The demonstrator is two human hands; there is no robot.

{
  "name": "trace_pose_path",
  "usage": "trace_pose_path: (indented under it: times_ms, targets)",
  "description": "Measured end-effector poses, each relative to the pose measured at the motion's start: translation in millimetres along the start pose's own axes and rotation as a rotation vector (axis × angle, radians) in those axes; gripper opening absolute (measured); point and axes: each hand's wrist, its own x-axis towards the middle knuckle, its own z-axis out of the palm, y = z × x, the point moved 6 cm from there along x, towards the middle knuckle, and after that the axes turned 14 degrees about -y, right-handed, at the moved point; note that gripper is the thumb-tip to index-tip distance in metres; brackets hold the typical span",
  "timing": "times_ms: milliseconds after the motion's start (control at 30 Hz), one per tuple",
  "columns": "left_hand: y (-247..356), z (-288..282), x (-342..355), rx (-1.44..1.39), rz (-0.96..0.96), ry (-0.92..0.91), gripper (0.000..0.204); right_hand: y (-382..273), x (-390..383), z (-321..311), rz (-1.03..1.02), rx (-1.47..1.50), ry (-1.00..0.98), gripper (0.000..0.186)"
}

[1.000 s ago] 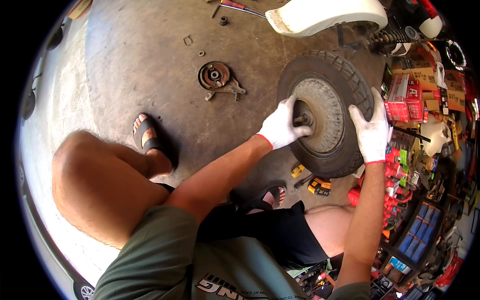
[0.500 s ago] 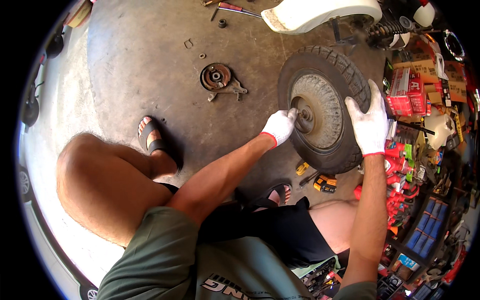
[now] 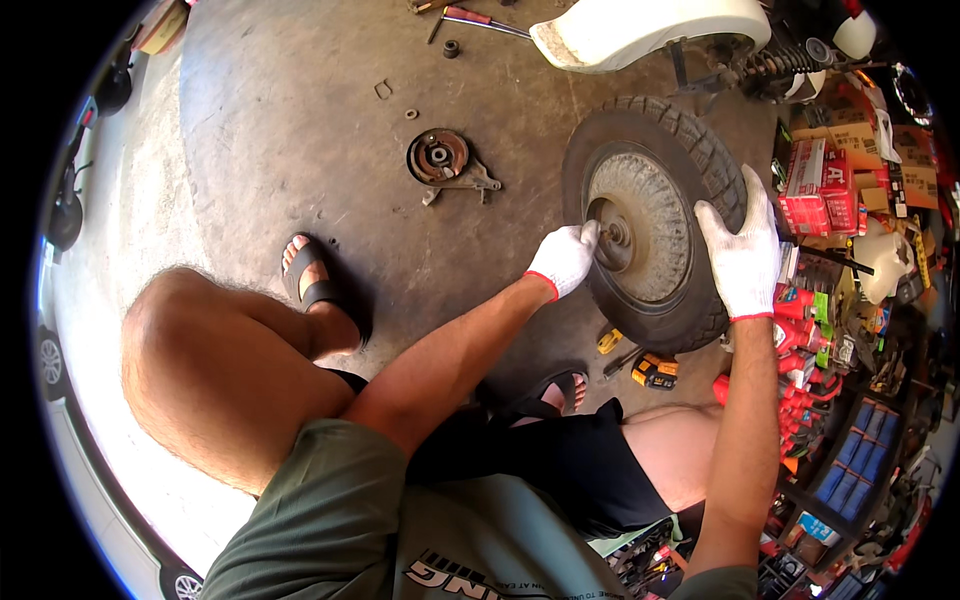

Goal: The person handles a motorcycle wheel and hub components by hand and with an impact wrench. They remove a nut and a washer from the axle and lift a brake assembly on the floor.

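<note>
A dusty scooter-type wheel [image 3: 672, 210] with a chunky black tyre stands tilted on the floor to my right, its hub side facing me. My right hand [image 3: 746, 250], in a white knit glove with red cuff, grips the tyre's right edge, thumb on the sidewall and fingers over the tread. At the hub [image 3: 617, 238], my gloved left hand [image 3: 564, 258] is closed, its fingertips pinched at the centre. What lies between those fingertips is too small to make out. A rusty drum brake plate [image 3: 455, 160] with a metal arm lies left of the wheel.
Beyond the wheel are a white fender [image 3: 650, 32] and a coil spring shock [image 3: 790, 62]. A screwdriver [image 3: 468, 16], a small bushing [image 3: 451, 48] and a ring [image 3: 411, 114] lie far off. Near my foot sits a yellow-black battery pack [image 3: 655, 370]. Boxes [image 3: 818, 185] and red bottles [image 3: 795, 330] crowd the right.
The whole view has shifted slightly, moving the scene a little right and down. Both hands keep their places on the wheel, left at the hub and right on the tyre.
</note>
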Motion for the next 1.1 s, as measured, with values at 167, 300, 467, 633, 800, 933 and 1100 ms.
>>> trace_pose_path:
  times_ms: [167, 300, 467, 633, 800, 933, 1100]
  targets:
    - [0.3, 0.7, -1.8, 0.029, -0.030, 0.007, 0.060, -4.2, -0.1, 0.0, 0.053, -0.025, -0.008, 0.072]
    - [5.0, 3.8, -4.8, 0.066, -0.041, 0.016, 0.060, -0.2, -1.5, -0.4, 0.047, -0.008, 0.000, 0.073]
    - [-0.6, 1.9, 0.1, 0.015, -0.003, 0.002, 0.062, 1.5, -0.9, 1.4, 0.052, 0.023, -0.010, 0.074]
    - [0.1, 2.5, 0.1, 0.003, -0.027, 0.012, 0.062, 3.2, -1.5, 1.0, 0.061, 0.022, -0.020, 0.074]
    - [4.7, 2.4, -4.0, 0.018, -0.039, 0.031, 0.062, -0.3, -2.7, 1.5, 0.074, -0.005, -0.003, 0.074]
    - [6.4, 3.5, -1.7, 0.037, -0.054, 0.038, 0.062, 4.8, -1.4, 1.9, 0.086, -0.007, -0.006, 0.074]
    - [6.0, 4.0, 1.3, 0.003, -0.037, 0.003, 0.062, 13.8, 0.4, 4.0, 0.082, 0.027, -0.014, 0.072]
